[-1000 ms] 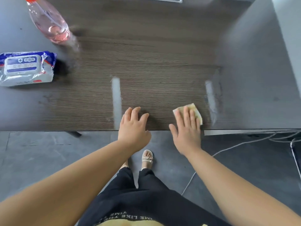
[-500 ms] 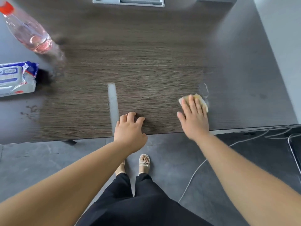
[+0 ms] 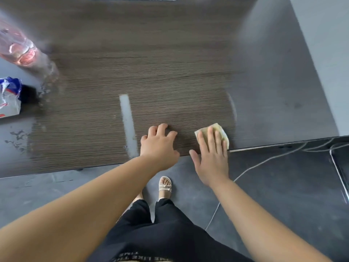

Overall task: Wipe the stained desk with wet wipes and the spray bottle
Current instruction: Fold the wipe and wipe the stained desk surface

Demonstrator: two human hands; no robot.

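Now, right hand [image 3: 211,161]: you are pressing the wipe [image 3: 217,128] flat-fingered.
Left hand [image 3: 158,146]: resting loosely, empty.
Risk: wipe possibly slipping off the near edge of the desk [image 3: 170,82].

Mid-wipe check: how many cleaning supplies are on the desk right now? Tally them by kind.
Spray bottle: 1
Wet wipes pack: 1
Loose wipe, pressed flat under the right hand: 1
Total: 3
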